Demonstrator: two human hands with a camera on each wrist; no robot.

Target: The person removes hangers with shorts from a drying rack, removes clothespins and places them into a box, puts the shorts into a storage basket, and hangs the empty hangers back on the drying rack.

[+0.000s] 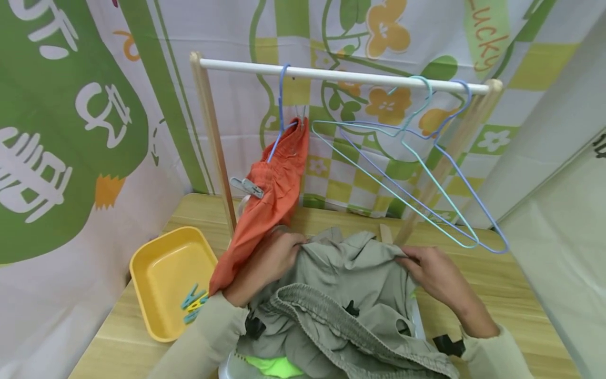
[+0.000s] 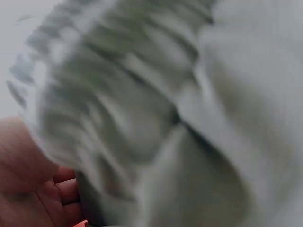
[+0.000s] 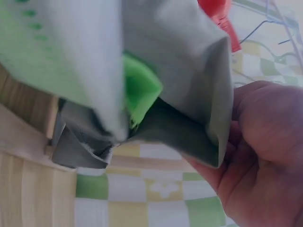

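Note:
Grey-green pants (image 1: 350,268) with a gathered elastic waistband spread between my hands, the waistband toward me. My left hand (image 1: 284,250) grips their upper left edge, its fingertips partly hidden by cloth; in the left wrist view the pants (image 2: 142,104) are blurred beside that hand (image 2: 33,184). At the upper right edge, my right hand (image 1: 433,271) pinches the cloth between thumb and fingers. The right wrist view shows this hand (image 3: 270,142) on a fold of the pants (image 3: 189,61). Beneath them is a pale container (image 1: 232,368) with a bright green cloth (image 1: 274,367).
A rack with a white rail (image 1: 331,75) stands behind. Orange pants (image 1: 274,195) with a grey clothespin (image 1: 247,187) hang on a blue hanger (image 1: 281,100), over my left forearm. A teal hanger (image 1: 437,187) and a purple hanger (image 1: 473,195) hang right. A yellow basin (image 1: 156,279) holds several clothespins (image 1: 193,302).

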